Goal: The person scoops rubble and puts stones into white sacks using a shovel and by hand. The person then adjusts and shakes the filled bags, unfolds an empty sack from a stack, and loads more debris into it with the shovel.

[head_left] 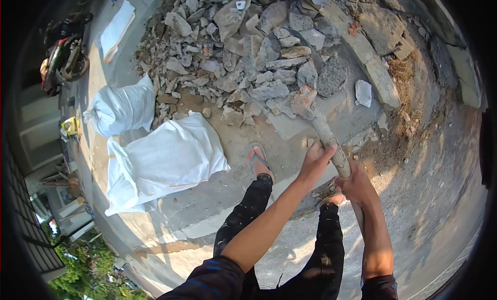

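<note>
My left hand is wrapped around the wooden handle of a shovel. Lower on the same handle, my right hand is closed too, and the shaft runs on below it beside my right forearm. The handle's far end meets the broken concrete. A dark curved edge shows among the chunks there; most of the shovel's blade is hidden under rubble.
Two white sacks, a tied one and a larger one, lie left of the rubble pile. A concrete beam borders the pile's right side, near a loose pale block. A motorcycle stands at far left. My sandalled feet are close below.
</note>
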